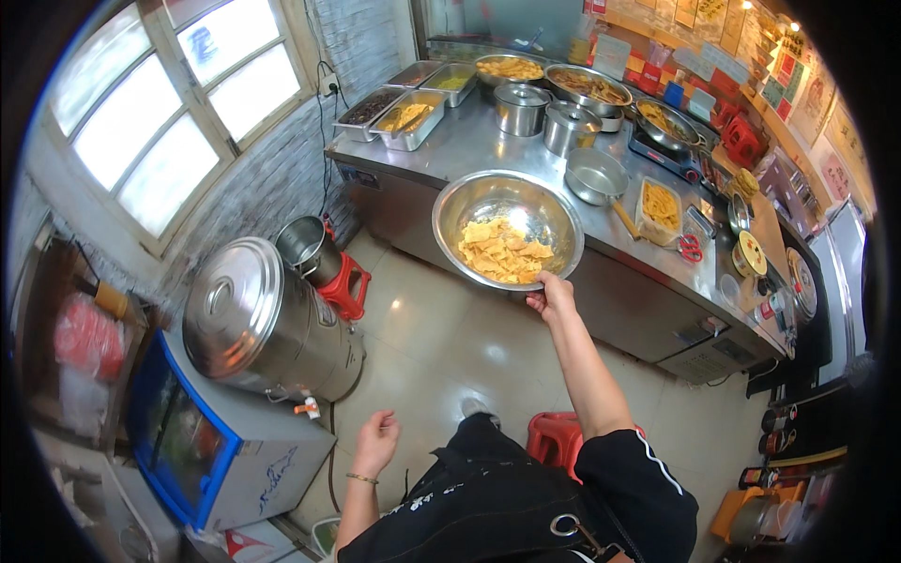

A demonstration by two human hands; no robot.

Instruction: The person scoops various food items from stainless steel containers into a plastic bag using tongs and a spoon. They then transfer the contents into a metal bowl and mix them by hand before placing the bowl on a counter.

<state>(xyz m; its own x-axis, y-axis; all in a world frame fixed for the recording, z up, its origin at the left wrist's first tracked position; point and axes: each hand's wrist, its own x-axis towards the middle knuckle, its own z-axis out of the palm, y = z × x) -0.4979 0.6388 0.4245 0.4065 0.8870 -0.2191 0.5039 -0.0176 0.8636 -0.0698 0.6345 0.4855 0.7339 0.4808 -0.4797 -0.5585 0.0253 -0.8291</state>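
Observation:
My right hand (554, 295) grips the near rim of a wide stainless steel mixing bowl (450, 243), thumb on top and fingers underneath. Thin, crumpled yellow pieces of food (501, 250) lie in the bottom of the bowl, kept mostly to its near side. The bowl is in front of the steel counter (464, 151) and overlaps its front edge in the picture. Low on the left, my left hand (379, 440) hangs over the floor with loosely curled fingers and nothing in it. A bracelet circles that wrist.
On the counter stand food trays (412, 119), lidded pots (521, 109), a saucepan (597, 176), a plastic food tub (659, 211), red-handled scissors (690, 248) and a portable stove (665, 155). A large steel urn (310, 338), a blue-rimmed freezer (260, 464) and red stools (552, 440) stand on the floor.

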